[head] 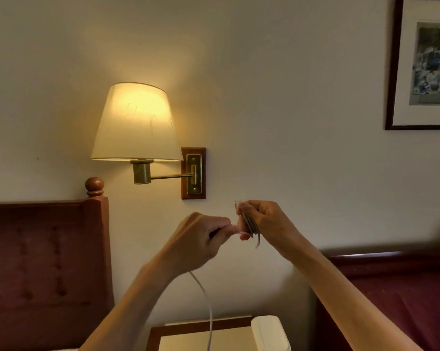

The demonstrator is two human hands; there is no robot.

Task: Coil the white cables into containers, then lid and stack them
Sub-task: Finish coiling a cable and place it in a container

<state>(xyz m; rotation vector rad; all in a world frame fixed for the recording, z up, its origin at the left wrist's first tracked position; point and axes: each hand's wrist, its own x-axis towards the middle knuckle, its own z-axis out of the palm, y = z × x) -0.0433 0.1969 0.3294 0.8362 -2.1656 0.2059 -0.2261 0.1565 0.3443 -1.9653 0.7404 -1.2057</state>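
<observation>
Winding is the step in hand, by the look of it: both hands are raised in front of the wall, close together, with the white cable (205, 297) running between them. The right hand (267, 224) has its fingers (246, 211) curled tight around a small bundle of loops (249, 224), which stands roughly upright in the grip, its top poking out above the fingers and a short end hanging just below them. Holding it this way likely keeps the finished turns from springing apart while more are added. The left hand (201, 239) sits just beside those fingers, closed around the strand, its fingertips nearly touching the bundle; from under this hand the loose length drops in a long curve toward the desk (201, 336) far below. That slack hangs free, so I judge there is still a good deal left to gather. The left hand seems placed to feed and steer each turn, keeping light tension so the loops lie even.

Well below the right hand's fingers, a white container (269, 333) stands on the desk, probably waiting for the coil; whether it has a lid on I cannot tell. Above and left of the fingers a lit wall lamp (136, 122) glows. Lidding and stacking look a long way off yet.
</observation>
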